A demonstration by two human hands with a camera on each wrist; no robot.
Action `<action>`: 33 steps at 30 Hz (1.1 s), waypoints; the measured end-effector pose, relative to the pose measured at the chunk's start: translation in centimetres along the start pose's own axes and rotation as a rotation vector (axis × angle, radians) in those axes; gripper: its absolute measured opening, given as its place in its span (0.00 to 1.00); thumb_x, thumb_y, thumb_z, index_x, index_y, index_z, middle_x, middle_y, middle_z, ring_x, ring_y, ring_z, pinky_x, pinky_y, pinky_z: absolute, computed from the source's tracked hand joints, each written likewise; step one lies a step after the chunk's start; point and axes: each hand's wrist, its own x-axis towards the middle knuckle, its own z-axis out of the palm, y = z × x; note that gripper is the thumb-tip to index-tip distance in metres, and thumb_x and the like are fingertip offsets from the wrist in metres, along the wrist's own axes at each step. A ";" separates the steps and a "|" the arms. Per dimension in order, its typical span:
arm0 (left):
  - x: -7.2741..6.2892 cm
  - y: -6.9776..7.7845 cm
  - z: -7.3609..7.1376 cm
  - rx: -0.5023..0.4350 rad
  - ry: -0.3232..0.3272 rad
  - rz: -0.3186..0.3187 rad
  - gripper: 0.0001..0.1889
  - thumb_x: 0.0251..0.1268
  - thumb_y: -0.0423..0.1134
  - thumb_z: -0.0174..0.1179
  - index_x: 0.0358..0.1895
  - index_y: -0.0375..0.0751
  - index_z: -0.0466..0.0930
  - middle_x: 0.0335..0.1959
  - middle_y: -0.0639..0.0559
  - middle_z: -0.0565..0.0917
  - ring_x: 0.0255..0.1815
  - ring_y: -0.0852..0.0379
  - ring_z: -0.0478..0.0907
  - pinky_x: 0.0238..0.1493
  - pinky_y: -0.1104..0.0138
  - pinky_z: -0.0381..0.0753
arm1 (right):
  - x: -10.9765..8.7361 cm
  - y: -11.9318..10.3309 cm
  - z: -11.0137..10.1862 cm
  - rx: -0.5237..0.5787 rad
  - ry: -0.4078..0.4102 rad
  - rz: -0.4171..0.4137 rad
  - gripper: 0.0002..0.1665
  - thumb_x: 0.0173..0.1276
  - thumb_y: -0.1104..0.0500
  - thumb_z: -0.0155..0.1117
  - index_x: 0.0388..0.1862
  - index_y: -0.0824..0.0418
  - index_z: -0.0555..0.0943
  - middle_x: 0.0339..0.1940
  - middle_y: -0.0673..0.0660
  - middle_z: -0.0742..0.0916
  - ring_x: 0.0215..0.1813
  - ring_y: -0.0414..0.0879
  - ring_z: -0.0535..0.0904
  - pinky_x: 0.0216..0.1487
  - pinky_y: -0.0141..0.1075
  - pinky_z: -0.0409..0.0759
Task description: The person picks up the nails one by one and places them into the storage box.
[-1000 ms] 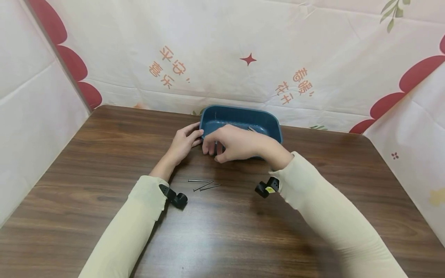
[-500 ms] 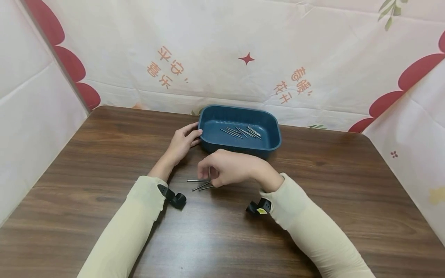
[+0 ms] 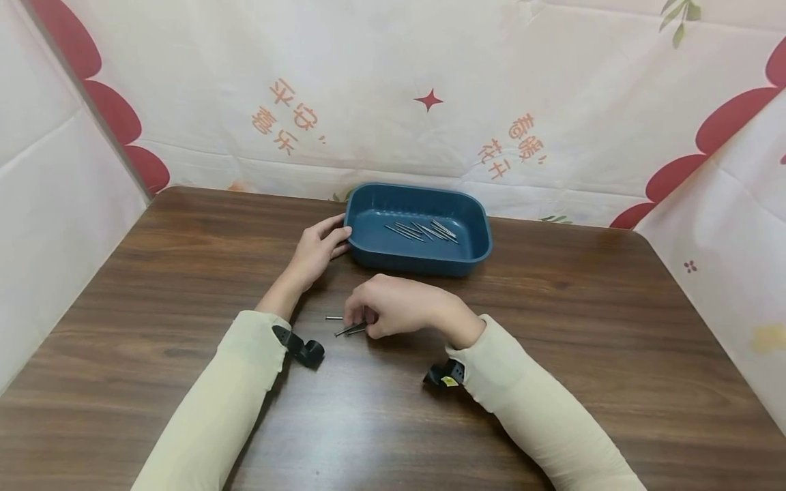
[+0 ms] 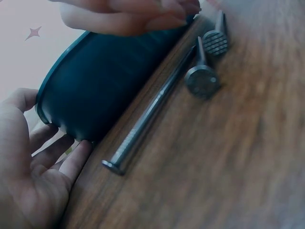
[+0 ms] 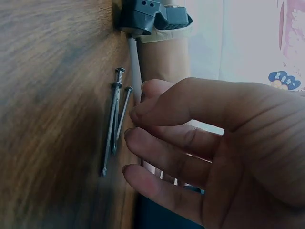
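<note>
Three steel nails lie on the brown wooden table, one apart from a crossed pair; a long nail shows in full in the left wrist view. My right hand hovers low over them with fingers bent, hiding their pointed ends in the head view. Its fingertips come close beside the nails, thumb and forefinger nearly together, nothing held between them. With relaxed fingers my left hand touches the left end of a dark blue plastic bin. Inside the bin lie several loose nails.
Behind the bin hangs a pale printed cloth, close to the table's back edge. More cloth encloses both sides. Bare wooden tabletop stretches to the right. Black wrist cameras sit under both sleeves.
My right hand has come back from over the bin's near rim down to the nails on the table. My left hand stays at the bin. The whole view has shifted slightly.
</note>
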 end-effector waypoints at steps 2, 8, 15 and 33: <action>0.0 -0.1 -0.1 0.004 0.003 0.000 0.28 0.78 0.43 0.53 0.77 0.38 0.64 0.74 0.40 0.71 0.70 0.46 0.76 0.67 0.61 0.82 | 0.1 -0.1 0.1 -0.006 -0.001 0.000 0.17 0.62 0.69 0.66 0.47 0.55 0.87 0.40 0.49 0.89 0.42 0.40 0.83 0.45 0.29 0.83; -0.1 -0.1 -0.2 0.006 -0.002 -0.002 0.28 0.79 0.43 0.53 0.77 0.38 0.63 0.75 0.40 0.70 0.70 0.45 0.76 0.67 0.61 0.82 | 0.1 -0.3 0.4 -0.028 -0.001 0.024 0.17 0.60 0.70 0.67 0.46 0.55 0.87 0.39 0.49 0.89 0.40 0.39 0.82 0.43 0.28 0.83; 0.0 -0.2 -0.1 0.006 -0.001 -0.007 0.29 0.78 0.43 0.53 0.77 0.38 0.63 0.75 0.40 0.69 0.70 0.46 0.76 0.67 0.62 0.82 | 0.3 -0.1 0.9 -0.050 0.012 0.044 0.16 0.60 0.69 0.69 0.43 0.52 0.87 0.36 0.47 0.87 0.36 0.36 0.80 0.40 0.28 0.81; -0.1 0.1 0.0 0.010 0.002 -0.008 0.28 0.79 0.42 0.52 0.77 0.38 0.63 0.75 0.40 0.69 0.70 0.46 0.75 0.66 0.64 0.82 | 0.5 -0.5 1.4 -0.113 0.007 0.082 0.16 0.57 0.70 0.67 0.40 0.51 0.84 0.29 0.45 0.83 0.33 0.37 0.77 0.32 0.28 0.75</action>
